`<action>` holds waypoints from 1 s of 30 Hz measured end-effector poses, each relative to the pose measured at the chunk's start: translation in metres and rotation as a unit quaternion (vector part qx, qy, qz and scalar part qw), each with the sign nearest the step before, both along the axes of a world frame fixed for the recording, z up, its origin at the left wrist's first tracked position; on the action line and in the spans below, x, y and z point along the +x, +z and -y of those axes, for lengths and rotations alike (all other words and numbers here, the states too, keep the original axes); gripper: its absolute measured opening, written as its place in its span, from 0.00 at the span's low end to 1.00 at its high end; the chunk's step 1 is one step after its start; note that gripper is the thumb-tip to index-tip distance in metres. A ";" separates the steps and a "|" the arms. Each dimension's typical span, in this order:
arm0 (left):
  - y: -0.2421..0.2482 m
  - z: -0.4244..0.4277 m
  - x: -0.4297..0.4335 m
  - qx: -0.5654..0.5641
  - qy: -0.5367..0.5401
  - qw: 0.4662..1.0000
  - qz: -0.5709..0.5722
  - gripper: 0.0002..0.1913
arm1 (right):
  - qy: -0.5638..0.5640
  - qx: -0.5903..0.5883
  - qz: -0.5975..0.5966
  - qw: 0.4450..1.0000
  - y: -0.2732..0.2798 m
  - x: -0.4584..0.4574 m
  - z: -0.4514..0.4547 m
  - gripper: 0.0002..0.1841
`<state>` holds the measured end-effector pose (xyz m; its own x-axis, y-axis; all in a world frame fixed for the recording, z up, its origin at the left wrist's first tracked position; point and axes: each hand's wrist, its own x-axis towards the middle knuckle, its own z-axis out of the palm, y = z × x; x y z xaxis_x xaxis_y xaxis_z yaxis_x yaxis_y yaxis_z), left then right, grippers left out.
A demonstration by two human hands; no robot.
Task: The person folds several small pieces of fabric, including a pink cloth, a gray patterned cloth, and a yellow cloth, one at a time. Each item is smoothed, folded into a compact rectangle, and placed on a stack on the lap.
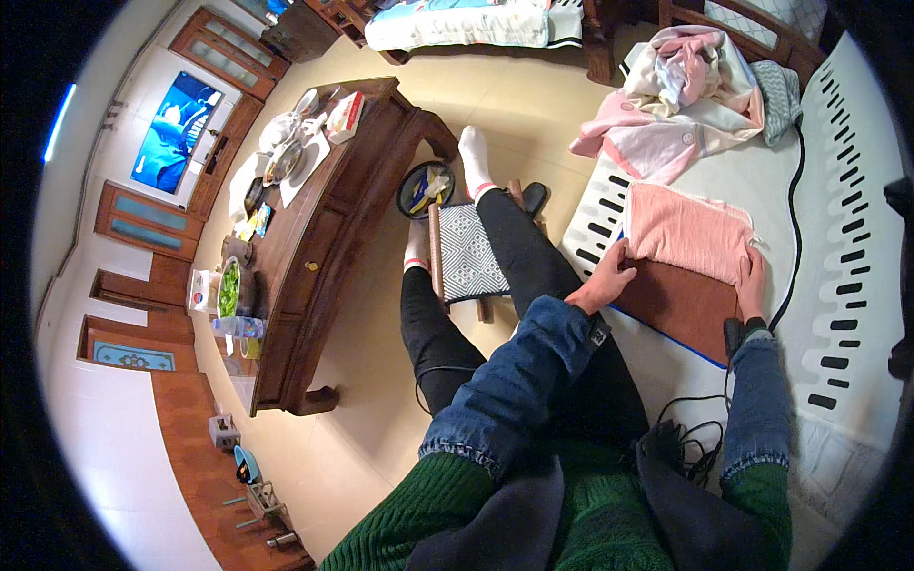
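Note:
A pink towel (685,228) with a crinkled surface lies folded over the far part of a brown cloth (671,300) edged in blue. My left hand (605,277) is at their left side, fingertips at the pink towel's near-left corner and thumb apart over the brown cloth. Whether it pinches any fabric is not clear. At the opposite side my right hand (751,282) holds the pink towel's right edge. Both cloths rest on a white seat cover (664,378) with black dashes, beside my right leg.
A crumpled pastel blanket (685,107) lies beyond the towels. Black cables (703,435) run near my right forearm. A woven-top stool (471,250) stands between my legs, with a waste bin (426,189) behind it. The wooden table (335,214) at left carries dishes and a pot of greens (230,289).

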<state>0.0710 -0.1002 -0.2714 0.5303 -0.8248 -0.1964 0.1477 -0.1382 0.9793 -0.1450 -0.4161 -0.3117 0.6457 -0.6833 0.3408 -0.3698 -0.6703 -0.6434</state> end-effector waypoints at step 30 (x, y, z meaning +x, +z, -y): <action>-0.014 0.019 0.011 0.127 -0.041 0.975 0.176 0.39 | 0.020 0.020 0.020 0.999 -0.027 -0.006 0.019 0.18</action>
<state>0.0815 -0.1193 -0.2853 0.5353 -0.8160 -0.2181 -0.2134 -0.3805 0.8998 -0.1512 -0.4350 -0.3383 0.6587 -0.6711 0.3402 -0.3173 -0.6577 -0.6832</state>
